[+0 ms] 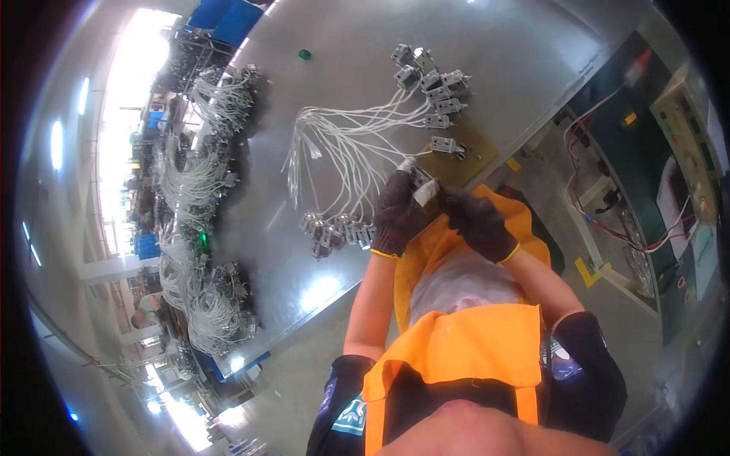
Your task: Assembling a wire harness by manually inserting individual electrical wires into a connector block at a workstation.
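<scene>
My left hand (pixel 397 211), in a dark knit glove with a yellow cuff, is closed around a small silver metal part (pixel 420 179) at the table's near edge. A white piece (pixel 426 193) shows beside its fingers. Just to the right, my right hand (pixel 480 226), gloved alike, has its fingers bent together close to that part; what they hold is hidden. Beyond the hands lies a bundle of white cables (pixel 342 125). Silver box-shaped metal parts (pixel 439 93) sit at its far right ends, and more metal parts (pixel 338 232) lie at the left.
The grey metal table (pixel 281 235) carries a small green object (pixel 305 55) and a yellowish-brown patch (pixel 475 152) near its edge. Heaps of white cables (pixel 190 178) line the left side. At right stands a bench with equipment (pixel 688 129) and red and white wires (pixel 584 201).
</scene>
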Available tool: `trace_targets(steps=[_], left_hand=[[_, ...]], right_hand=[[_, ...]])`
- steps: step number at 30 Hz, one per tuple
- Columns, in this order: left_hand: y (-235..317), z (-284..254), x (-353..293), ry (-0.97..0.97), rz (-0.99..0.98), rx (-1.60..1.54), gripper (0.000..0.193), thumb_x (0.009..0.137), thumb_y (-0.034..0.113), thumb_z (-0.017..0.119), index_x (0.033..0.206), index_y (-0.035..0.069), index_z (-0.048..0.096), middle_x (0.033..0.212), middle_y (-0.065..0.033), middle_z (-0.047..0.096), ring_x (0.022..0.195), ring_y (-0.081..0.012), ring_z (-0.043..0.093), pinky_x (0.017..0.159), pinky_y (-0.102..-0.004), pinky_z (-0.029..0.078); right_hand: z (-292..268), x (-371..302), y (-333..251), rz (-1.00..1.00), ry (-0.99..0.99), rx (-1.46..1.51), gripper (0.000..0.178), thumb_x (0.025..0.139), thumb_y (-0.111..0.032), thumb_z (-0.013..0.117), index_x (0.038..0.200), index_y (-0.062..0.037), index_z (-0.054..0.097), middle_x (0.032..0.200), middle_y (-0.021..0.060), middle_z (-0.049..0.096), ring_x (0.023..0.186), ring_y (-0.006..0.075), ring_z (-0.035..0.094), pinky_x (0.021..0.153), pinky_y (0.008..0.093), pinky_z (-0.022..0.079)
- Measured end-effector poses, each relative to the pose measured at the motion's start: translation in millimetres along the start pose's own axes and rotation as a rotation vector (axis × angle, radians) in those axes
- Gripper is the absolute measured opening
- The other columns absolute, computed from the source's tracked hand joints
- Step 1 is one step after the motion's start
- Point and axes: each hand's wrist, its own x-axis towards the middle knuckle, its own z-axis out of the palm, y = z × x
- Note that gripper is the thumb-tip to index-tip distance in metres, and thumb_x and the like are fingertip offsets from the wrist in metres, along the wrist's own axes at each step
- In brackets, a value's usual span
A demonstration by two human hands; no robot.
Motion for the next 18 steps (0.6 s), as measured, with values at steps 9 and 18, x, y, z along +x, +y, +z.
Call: trace_targets(steps=[9, 18], left_hand=[[24, 10, 15, 0.159, -0.118, 0.034, 0.059, 0.081, 0.036, 0.073, 0.122, -0.004, 0.059, 0.107, -0.0254, 0.065, 0.098, -0.0382, 0.064, 0.088, -0.0429, 0.05], [69, 2, -1, 0.048, 0.051, -0.069, 0.032, 0.085, 0.021, 0.069, 0.112, 0.005, 0.062, 0.087, -0.0094, 0.068, 0.082, -0.0263, 0.067, 0.074, -0.0366, 0.053]], right_hand=[[-4, 29, -3, -0.607, 0.129, -0.552, 0.019, 0.092, -0.008, 0.061, 0.11, -0.0086, 0.066, 0.088, 0.0114, 0.068, 0.067, 0.0325, 0.061, 0.063, 0.0354, 0.051], [34, 9, 25, 0.528, 0.204, 0.875, 0.019, 0.1, -0.027, 0.053, 0.1, -0.0102, 0.061, 0.074, 0.0018, 0.057, 0.063, 0.0154, 0.057, 0.06, 0.0287, 0.052]])
